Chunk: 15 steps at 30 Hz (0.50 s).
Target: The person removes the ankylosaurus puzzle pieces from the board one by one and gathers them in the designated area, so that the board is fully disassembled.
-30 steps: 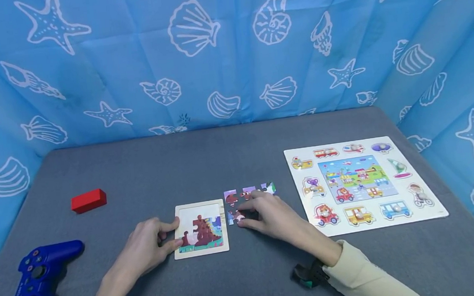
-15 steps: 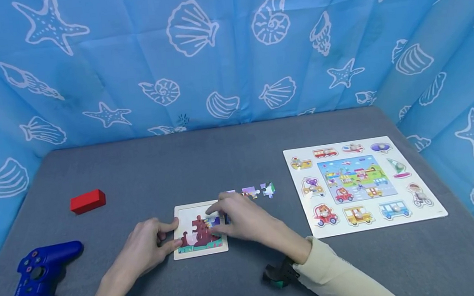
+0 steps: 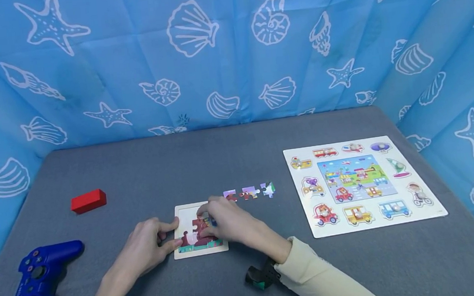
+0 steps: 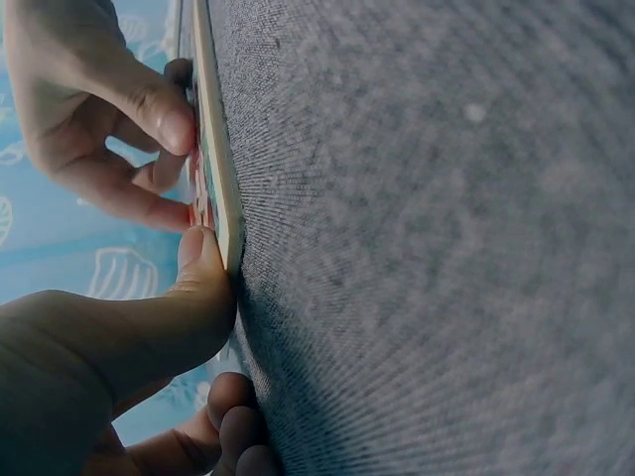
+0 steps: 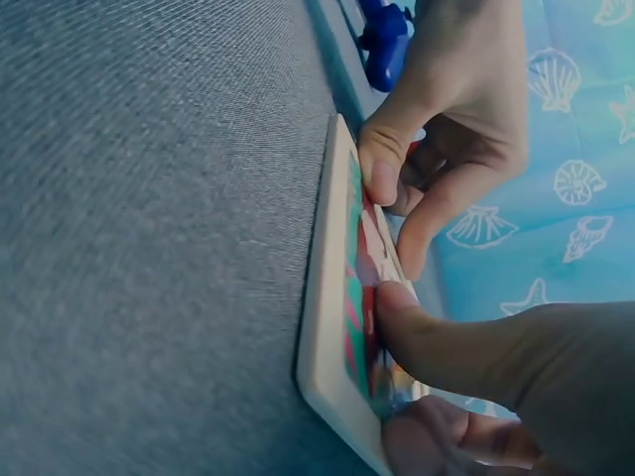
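Observation:
A small wooden jigsaw tray (image 3: pixel 202 253) lies flat on the table, partly filled with dinosaur picture pieces (image 3: pixel 205 240). My left hand (image 3: pixel 145 245) grips the tray's left edge, thumb and index finger resting on its rim. Over the right half of the tray, my right hand (image 3: pixel 231 222) pinches a puzzle piece, mostly hidden by the fingers. The right wrist view shows that thumb low against the picture surface. Three loose puzzle pieces (image 3: pixel 250 193) lie in a row just beyond the right hand.
To the right lies a white vehicle peg puzzle board (image 3: pixel 303 194). A red block (image 3: pixel 89 201) is at the left, with a blue game controller (image 3: pixel 37 281) nearer the front. A blue shell-patterned curtain (image 3: pixel 227 49) hangs behind the grey table (image 3: pixel 238 157).
My right hand has moved left from the loose pieces to the tray, carrying one puzzle piece from that group. My left hand keeps its place on the tray's edge.

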### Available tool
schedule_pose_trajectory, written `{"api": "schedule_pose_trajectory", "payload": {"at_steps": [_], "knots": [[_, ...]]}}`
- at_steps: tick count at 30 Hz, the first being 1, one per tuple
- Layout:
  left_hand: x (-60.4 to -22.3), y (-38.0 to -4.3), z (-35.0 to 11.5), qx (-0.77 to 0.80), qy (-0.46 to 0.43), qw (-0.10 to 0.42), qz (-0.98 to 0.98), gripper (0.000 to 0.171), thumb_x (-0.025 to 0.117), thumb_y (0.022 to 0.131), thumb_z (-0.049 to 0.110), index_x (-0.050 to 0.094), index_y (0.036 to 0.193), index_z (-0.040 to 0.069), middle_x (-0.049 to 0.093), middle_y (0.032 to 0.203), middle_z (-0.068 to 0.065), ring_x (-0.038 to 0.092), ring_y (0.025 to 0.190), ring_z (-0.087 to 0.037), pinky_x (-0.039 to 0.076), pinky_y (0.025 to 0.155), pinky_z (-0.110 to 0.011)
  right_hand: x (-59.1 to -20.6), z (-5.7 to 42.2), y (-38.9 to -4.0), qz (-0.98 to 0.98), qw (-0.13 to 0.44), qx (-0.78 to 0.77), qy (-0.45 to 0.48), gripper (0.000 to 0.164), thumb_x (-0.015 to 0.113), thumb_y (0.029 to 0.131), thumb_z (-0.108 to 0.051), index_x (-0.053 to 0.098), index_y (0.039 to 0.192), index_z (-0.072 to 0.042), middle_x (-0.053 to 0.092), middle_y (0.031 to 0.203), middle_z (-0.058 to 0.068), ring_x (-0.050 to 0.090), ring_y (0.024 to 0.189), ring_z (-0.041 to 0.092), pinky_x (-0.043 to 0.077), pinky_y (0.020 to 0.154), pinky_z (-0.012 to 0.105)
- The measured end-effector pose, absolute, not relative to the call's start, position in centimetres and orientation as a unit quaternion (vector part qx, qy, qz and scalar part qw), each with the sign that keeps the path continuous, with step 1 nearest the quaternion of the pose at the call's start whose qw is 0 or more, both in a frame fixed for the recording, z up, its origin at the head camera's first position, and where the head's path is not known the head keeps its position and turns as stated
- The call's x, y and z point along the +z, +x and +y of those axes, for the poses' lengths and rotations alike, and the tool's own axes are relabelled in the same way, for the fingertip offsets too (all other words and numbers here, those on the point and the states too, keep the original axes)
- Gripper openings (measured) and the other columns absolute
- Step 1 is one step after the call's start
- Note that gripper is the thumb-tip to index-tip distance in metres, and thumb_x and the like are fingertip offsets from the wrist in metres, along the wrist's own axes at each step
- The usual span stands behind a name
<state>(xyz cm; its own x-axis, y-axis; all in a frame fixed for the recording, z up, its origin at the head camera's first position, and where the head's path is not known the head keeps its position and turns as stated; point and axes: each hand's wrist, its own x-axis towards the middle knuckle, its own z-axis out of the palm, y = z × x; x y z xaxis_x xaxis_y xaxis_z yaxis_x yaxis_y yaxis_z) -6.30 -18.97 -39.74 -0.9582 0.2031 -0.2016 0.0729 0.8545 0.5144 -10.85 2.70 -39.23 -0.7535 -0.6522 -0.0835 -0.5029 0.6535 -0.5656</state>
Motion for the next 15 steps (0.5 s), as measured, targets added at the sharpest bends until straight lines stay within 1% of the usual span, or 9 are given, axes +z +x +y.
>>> {"api": "schedule_pose_trajectory", "payload": {"at_steps": [3,7,9,12,15], "knots": [[-39.74,-6.31,-18.95,0.258,0.071,0.125,0.955,0.05,0.085,0.084,0.021,0.07,0.129,0.006,0.055,0.077,0.0,0.046,0.069,-0.012,0.033,0.056,-0.025,-39.47,2.54,-10.91,0.895,0.136,-0.284,-0.317,0.038,0.085,0.086,-0.02,0.073,0.116,0.0,0.066,0.093,0.008,0.046,0.076,0.009,0.038,0.064,0.019],[-39.75,-6.33,-18.89,0.257,0.068,0.126,0.956,0.051,0.085,0.084,0.022,0.07,0.13,0.006,0.055,0.078,0.0,0.046,0.07,-0.012,0.033,0.056,-0.025,-39.74,2.29,-11.01,0.885,0.154,-0.32,-0.3,0.034,0.083,0.086,-0.013,0.072,0.114,0.002,0.058,0.077,0.003,0.044,0.065,0.005,0.036,0.058,0.017],[-39.7,-6.27,-18.85,0.256,0.066,0.126,0.956,0.051,0.086,0.083,0.021,0.07,0.13,0.006,0.055,0.078,0.0,0.046,0.07,-0.012,0.033,0.056,-0.025,-39.79,2.25,-11.06,0.878,0.17,-0.341,-0.289,0.03,0.08,0.088,-0.009,0.071,0.114,0.003,0.056,0.073,0.0,0.044,0.061,0.004,0.035,0.055,0.017],[-39.56,-6.27,-18.77,0.251,0.061,0.127,0.958,0.051,0.086,0.083,0.02,0.07,0.13,0.006,0.055,0.078,-0.001,0.046,0.069,-0.012,0.033,0.055,-0.024,-39.72,2.31,-11.12,0.872,0.191,-0.357,-0.277,0.027,0.076,0.09,-0.004,0.07,0.115,0.003,0.055,0.07,-0.001,0.045,0.057,0.003,0.034,0.052,0.016],[-39.51,-6.25,-18.76,0.249,0.061,0.127,0.958,0.05,0.085,0.084,0.02,0.07,0.129,0.006,0.054,0.078,-0.001,0.046,0.069,-0.012,0.033,0.055,-0.024,-39.67,2.44,-11.15,0.867,0.197,-0.367,-0.274,0.024,0.075,0.091,-0.003,0.069,0.113,0.002,0.057,0.072,0.0,0.047,0.058,0.003,0.037,0.053,0.016]]}}
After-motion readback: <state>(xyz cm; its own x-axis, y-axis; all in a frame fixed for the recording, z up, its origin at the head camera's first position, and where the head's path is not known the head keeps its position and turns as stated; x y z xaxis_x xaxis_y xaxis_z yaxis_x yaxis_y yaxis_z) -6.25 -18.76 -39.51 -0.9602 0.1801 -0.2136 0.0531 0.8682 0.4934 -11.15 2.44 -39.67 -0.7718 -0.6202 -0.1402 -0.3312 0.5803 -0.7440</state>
